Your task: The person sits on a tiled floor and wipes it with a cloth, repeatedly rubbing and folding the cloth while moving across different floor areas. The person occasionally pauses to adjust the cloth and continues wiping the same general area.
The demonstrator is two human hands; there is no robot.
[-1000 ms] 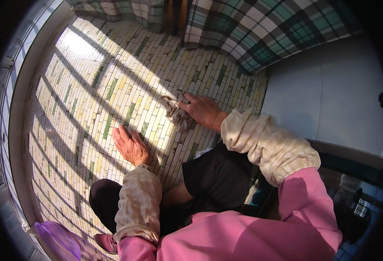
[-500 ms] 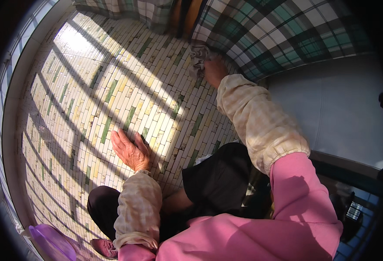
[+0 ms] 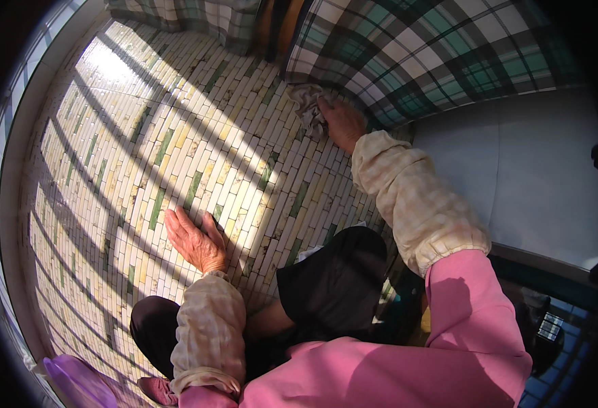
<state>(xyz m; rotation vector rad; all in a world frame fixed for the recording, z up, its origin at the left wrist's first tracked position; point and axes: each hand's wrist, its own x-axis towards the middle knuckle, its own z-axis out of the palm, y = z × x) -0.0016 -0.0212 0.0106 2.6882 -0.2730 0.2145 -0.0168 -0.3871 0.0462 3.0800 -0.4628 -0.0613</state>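
A crumpled greyish cloth [image 3: 307, 109] lies on the tiled floor [image 3: 244, 146], close to the hem of a green checked curtain. My right hand [image 3: 343, 124] grips its right side, fingers bent over it; part of the cloth is hidden under them. My left hand [image 3: 196, 239] rests flat on the floor nearer to me, fingers stretched out and holding nothing. Both forearms wear pale checked sleeve covers [image 3: 210, 326] over pink sleeves.
The green, white and black checked curtain [image 3: 408, 54] hangs at the far right, beside a pale panel [image 3: 543, 170]. A purple bag [image 3: 78, 381] sits at the lower left. My bent knee in black [image 3: 336, 279] is between my arms. Barred shadows and sunlight cross the floor.
My right hand has drawn the cloth slightly toward me along the floor by the curtain. The left hand stays flat in its place; the whole view has shifted a little.
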